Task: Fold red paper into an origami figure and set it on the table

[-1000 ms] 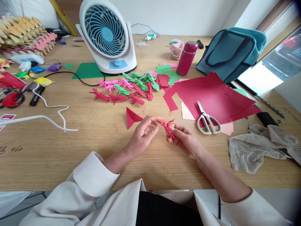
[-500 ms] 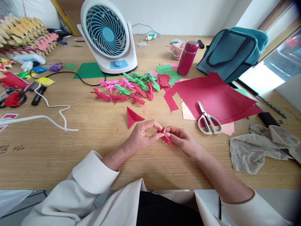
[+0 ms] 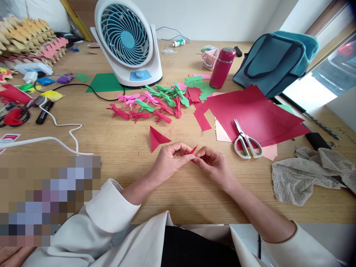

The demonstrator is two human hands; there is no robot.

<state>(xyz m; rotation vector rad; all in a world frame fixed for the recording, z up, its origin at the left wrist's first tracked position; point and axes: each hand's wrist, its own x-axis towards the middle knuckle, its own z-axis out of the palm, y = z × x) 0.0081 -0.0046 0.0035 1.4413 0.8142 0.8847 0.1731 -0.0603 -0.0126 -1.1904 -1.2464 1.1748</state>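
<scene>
Both hands pinch the tiny red origami piece (image 3: 192,152): left hand (image 3: 169,163) and right hand (image 3: 214,167), fingers clamped tight. I'd crease slowly, keeping it low over the desk (image 3: 111,148).

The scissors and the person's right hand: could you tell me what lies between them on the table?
Only bare wooden table shows between the scissors and the right hand in the head view.
</scene>
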